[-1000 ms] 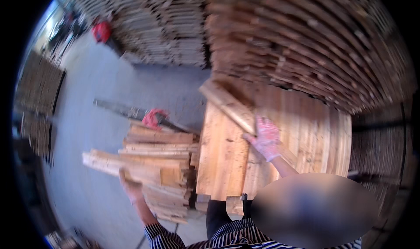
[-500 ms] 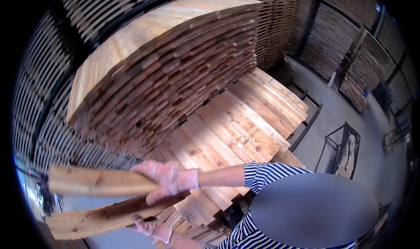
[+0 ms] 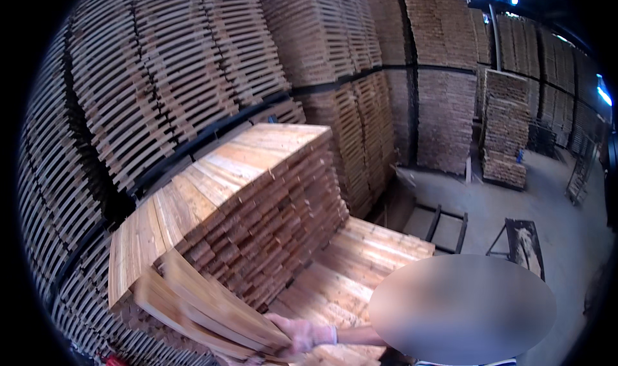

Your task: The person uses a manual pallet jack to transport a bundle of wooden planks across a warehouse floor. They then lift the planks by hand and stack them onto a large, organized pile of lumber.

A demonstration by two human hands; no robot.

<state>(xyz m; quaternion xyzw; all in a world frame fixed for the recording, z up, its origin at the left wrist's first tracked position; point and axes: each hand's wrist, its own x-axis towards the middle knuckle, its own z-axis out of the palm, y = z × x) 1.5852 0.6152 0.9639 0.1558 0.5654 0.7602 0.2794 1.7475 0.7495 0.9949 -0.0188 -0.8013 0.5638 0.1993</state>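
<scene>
My right hand [image 3: 299, 332], in a pinkish-white work glove, is closed on the near end of a long pale wooden board [image 3: 222, 298]. This board slants up and left, its far end against the corner of a tall stack of boards [image 3: 257, 231]. A second wooden board [image 3: 183, 318] runs beside and below it, slightly blurred. At the bottom edge only a sliver of my left hand [image 3: 248, 361] shows, at this lower board's near end; most of its fingers are hidden. The tall stack's top is a layer of boards laid side by side.
A lower stack of boards [image 3: 322, 285] adjoins the tall stack on the right. Slatted wood piles [image 3: 174, 64] rise behind and to the left. On the grey floor to the right are a black metal frame [image 3: 450, 228] and a dark-topped stand [image 3: 524, 244].
The view has tilted up and swung. Both boards have turned from pointing left to slanting up against the tall stack's corner, my right hand still on one. My left hand has mostly left the view.
</scene>
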